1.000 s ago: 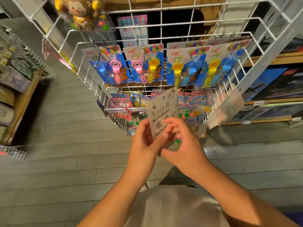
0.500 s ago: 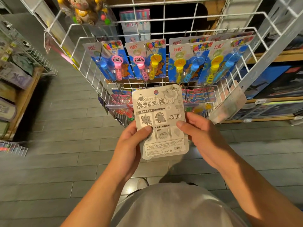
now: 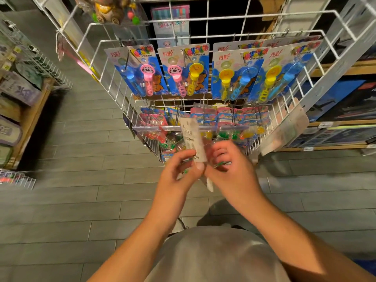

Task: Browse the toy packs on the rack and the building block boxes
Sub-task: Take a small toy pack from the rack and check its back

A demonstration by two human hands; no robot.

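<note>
Grey plank-patterned floor tiles (image 3: 67, 202) run under a shop aisle. At the far left, a wooden shelf unit (image 3: 30, 123) carries purple-grey packs, with a small white wire basket (image 3: 48, 70) fixed above it. Moving right, a tall white wire display rack (image 3: 207, 17) stands ahead; its upper row holds blue-backed blister cards of bubble wands (image 3: 187, 72) in pink, yellow and blue, and a lower row of smaller pink and blue toy cards (image 3: 223, 117) hangs beneath.

Just in front of that lower row, the left hand (image 3: 175, 178) reaches forward from a bare forearm, fingers curled, its thumb pressed up against the edge of a white printed toy pack (image 3: 193, 139). The pack is turned nearly edge-on to the camera, blurred, standing upright between both hands. The right hand (image 3: 232, 169) comes in from the other side, fingers bent and closed round the pack's clear plastic front, knuckles toward the rack.

At the far right, dark and blue building block boxes (image 3: 341, 102) lie on wooden shelves behind the rack.
</note>
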